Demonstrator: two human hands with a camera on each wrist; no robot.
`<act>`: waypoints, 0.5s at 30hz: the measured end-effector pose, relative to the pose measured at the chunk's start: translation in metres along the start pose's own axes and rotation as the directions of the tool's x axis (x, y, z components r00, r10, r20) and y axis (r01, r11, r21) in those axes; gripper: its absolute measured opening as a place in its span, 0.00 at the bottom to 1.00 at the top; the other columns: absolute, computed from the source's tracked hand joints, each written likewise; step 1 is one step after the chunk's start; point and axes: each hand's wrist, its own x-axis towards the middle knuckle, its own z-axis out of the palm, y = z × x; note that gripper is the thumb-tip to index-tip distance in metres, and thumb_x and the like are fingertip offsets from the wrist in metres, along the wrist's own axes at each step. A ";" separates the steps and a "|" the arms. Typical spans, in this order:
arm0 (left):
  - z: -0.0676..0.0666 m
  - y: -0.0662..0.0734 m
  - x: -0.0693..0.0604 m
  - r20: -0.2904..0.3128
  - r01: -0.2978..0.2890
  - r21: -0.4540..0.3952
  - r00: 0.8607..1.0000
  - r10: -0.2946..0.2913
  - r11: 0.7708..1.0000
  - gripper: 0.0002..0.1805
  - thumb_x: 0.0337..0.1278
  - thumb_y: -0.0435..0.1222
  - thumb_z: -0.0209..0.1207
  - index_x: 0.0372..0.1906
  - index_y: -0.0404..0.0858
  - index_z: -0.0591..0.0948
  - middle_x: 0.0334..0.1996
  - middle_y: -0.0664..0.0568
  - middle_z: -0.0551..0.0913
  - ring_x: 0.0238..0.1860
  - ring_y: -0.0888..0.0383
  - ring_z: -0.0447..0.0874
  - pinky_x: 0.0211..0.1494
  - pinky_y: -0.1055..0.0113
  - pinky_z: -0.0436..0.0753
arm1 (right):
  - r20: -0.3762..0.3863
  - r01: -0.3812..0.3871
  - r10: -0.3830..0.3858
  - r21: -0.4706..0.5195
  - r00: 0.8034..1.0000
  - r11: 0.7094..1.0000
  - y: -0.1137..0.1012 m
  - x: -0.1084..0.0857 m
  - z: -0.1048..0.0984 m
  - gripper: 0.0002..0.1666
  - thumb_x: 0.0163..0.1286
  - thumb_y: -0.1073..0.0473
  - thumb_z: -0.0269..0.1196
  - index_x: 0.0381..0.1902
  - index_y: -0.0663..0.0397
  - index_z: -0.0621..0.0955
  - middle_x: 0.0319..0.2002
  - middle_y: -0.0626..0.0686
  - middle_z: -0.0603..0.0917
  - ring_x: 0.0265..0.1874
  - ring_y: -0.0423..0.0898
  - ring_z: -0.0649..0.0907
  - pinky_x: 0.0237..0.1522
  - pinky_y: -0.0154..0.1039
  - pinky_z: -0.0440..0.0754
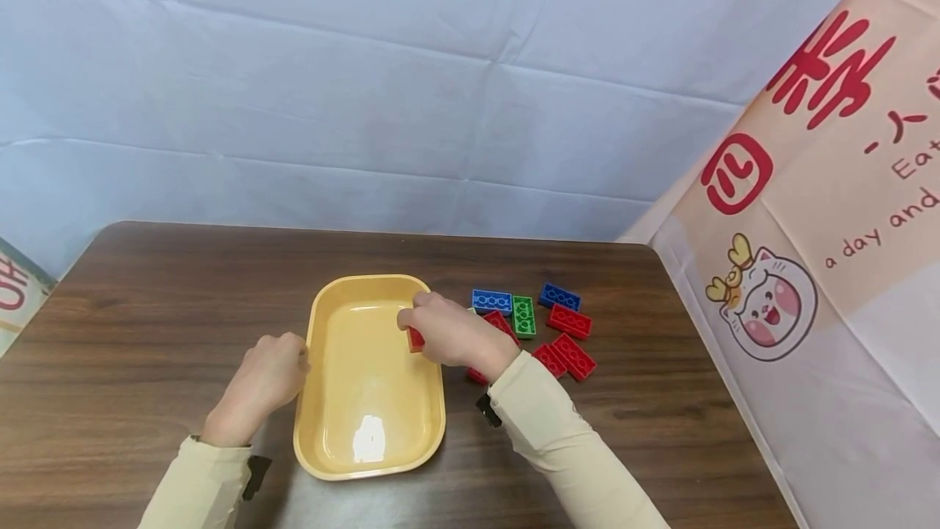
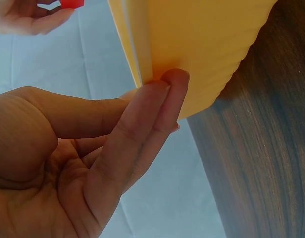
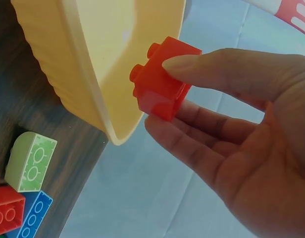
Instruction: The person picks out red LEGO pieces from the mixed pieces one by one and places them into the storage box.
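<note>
A yellow plastic tray [image 1: 367, 386] stands on the wooden table, its floor bare apart from a bright reflection. My left hand [image 1: 266, 378] pinches the tray's left rim between thumb and fingers, as the left wrist view shows closely. Over the tray's right side, my right hand [image 1: 451, 331] holds a red toy brick [image 3: 165, 77] between thumb and fingertips. The studs of that brick point toward the tray's inside in the right wrist view. In the head view most of the brick is hidden by the hand.
Right of the tray lie several loose bricks: blue bricks [image 1: 492, 301], a green brick [image 1: 524, 317] and red bricks [image 1: 569, 322]. A pale green brick [image 3: 31, 161] shows near the tray. White cloth [image 1: 330, 104] hangs behind the table, and a printed cloth [image 1: 830, 268] at the right.
</note>
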 end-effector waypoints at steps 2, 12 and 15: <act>0.000 0.000 0.000 -0.001 -0.004 0.003 1.000 0.004 1.000 0.14 0.46 0.23 0.48 0.12 0.38 0.67 0.12 0.52 0.62 0.16 0.56 0.62 0.20 0.66 0.63 | -0.001 0.005 -0.005 -0.002 1.000 1.000 0.000 0.000 0.000 0.20 0.53 0.69 0.64 0.46 0.55 0.80 0.39 0.53 0.75 0.36 0.44 0.74 0.38 0.30 0.75; -0.001 0.001 0.001 -0.019 -0.009 0.019 1.000 0.009 1.000 0.12 0.44 0.24 0.47 0.12 0.38 0.68 0.12 0.51 0.63 0.17 0.54 0.64 0.20 0.65 0.63 | 0.041 -0.043 0.043 0.002 0.998 0.999 0.003 -0.003 -0.002 0.21 0.56 0.72 0.61 0.49 0.54 0.79 0.43 0.54 0.75 0.39 0.44 0.74 0.38 0.32 0.74; -0.001 0.001 0.001 -0.022 -0.004 0.012 1.000 0.005 1.000 0.12 0.43 0.24 0.47 0.12 0.38 0.67 0.12 0.51 0.61 0.16 0.55 0.63 0.20 0.66 0.62 | 0.041 -0.048 0.047 0.018 0.998 0.999 0.005 -0.004 -0.002 0.21 0.55 0.71 0.62 0.49 0.55 0.79 0.43 0.54 0.76 0.39 0.44 0.74 0.40 0.32 0.75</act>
